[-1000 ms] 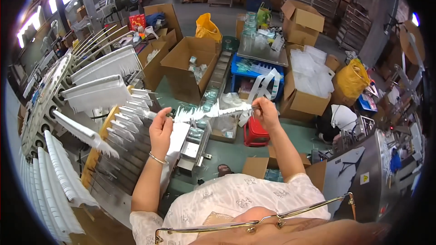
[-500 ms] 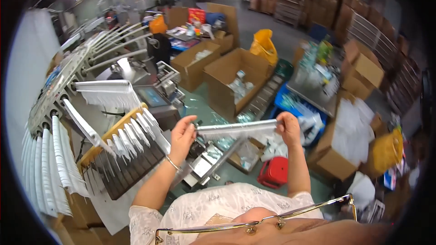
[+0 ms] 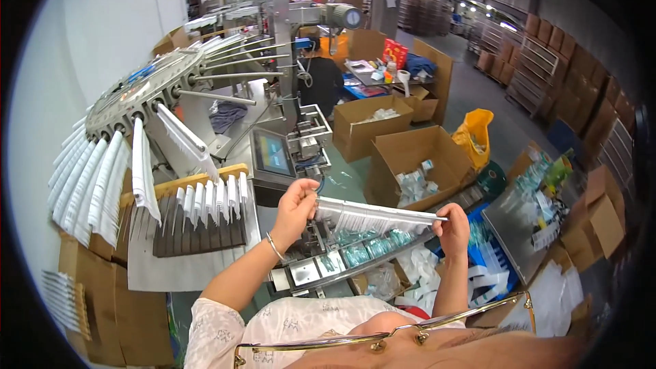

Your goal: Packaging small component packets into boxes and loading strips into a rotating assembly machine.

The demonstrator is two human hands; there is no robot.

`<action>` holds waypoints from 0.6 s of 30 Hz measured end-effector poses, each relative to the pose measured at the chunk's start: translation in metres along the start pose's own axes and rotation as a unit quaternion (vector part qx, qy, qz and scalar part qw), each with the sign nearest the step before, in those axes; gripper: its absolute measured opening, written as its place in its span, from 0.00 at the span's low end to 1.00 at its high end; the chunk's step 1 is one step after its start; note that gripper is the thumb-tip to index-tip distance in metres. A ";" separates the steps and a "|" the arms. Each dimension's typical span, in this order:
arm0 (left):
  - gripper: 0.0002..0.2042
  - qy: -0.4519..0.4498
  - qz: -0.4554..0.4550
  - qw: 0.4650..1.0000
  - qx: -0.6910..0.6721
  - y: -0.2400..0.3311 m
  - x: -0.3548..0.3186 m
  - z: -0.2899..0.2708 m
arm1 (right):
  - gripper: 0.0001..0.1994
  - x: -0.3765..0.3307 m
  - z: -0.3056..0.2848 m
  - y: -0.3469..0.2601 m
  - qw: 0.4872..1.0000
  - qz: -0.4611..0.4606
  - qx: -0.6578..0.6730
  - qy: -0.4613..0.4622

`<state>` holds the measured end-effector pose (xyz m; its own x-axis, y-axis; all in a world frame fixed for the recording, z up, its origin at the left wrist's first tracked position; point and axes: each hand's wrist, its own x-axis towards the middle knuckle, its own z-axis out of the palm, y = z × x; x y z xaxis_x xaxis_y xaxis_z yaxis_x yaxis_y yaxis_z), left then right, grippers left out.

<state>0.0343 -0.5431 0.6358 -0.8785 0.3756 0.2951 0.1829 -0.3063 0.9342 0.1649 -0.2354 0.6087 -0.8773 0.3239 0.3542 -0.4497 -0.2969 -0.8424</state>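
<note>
A long flat bundle of white strips [image 3: 372,216] is stretched level in front of me, and both hands hold it. My left hand [image 3: 297,203] grips its left end, with a bangle on the wrist. My right hand [image 3: 454,225] pinches its right end. The bundle hangs just above a narrow conveyor [image 3: 355,254] that carries small clear packets. To the left stands a round machine wheel [image 3: 147,89] with metal arms, and white strip bundles [image 3: 89,184] hang from them. A slotted wooden rack [image 3: 201,215] with more white strips sits beside my left hand.
A small touch screen [image 3: 272,154] stands behind the conveyor. Open cardboard boxes [image 3: 417,164] with packets sit on the floor ahead, next to a yellow bag [image 3: 476,135]. A blue crate [image 3: 488,260] and stacked cartons [image 3: 594,219] crowd the right. Cardboard boxes [image 3: 102,301] stand at lower left.
My view has swung left, from the boxes toward the wheel machine. Both hands kept hold of the white strip bundle and carried it over the conveyor.
</note>
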 end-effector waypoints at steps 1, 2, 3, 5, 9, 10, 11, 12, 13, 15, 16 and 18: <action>0.07 0.011 0.008 1.000 -0.004 0.006 0.002 0.000 | 0.15 0.007 0.002 0.000 1.000 -0.001 0.016 -0.023; 0.07 0.024 0.016 1.000 -0.006 0.014 0.003 -0.002 | 0.16 0.012 0.006 -0.001 0.998 -0.001 0.033 -0.048; 0.07 0.021 0.020 1.000 -0.005 0.017 0.005 -0.006 | 0.16 0.018 0.011 -0.003 0.997 0.000 0.047 -0.054; 0.07 0.024 0.056 0.998 0.022 0.033 0.010 -0.003 | 0.17 0.025 0.016 -0.005 0.995 -0.014 0.081 -0.063; 0.05 0.132 0.325 0.850 0.393 0.055 0.024 -0.015 | 0.17 0.037 0.037 -0.009 0.991 -0.027 0.116 -0.059; 0.05 0.139 0.325 0.846 0.398 0.064 0.024 -0.015 | 0.17 0.042 0.047 -0.010 0.990 -0.024 0.120 -0.066; 0.08 0.161 0.337 0.812 0.448 0.071 0.025 -0.015 | 0.17 0.046 0.056 -0.013 0.991 -0.030 0.126 -0.046; 0.11 0.180 0.348 0.775 0.495 0.076 0.027 -0.015 | 0.16 0.050 0.063 -0.015 0.990 -0.037 0.131 -0.025; 0.15 0.196 0.346 0.750 0.528 0.081 0.031 -0.016 | 0.16 0.056 0.069 -0.016 0.987 -0.038 0.153 -0.021; 0.16 0.220 0.336 0.746 0.531 0.092 0.038 -0.018 | 0.16 0.067 0.087 -0.020 0.982 -0.035 0.187 -0.018; 0.17 0.241 0.326 0.744 0.531 0.097 0.042 -0.020 | 0.16 0.075 0.094 -0.018 0.979 -0.034 0.201 -0.029; 0.17 0.245 0.322 0.744 0.531 0.106 0.053 -0.024 | 0.16 0.086 0.109 -0.025 0.976 -0.035 0.214 -0.030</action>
<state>-0.0030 -0.5764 0.7453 -0.4658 0.0065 0.8849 0.6525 0.6780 0.3385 0.0819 -0.2981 0.7043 -0.8443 0.3083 0.4383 -0.5267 -0.6279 -0.5730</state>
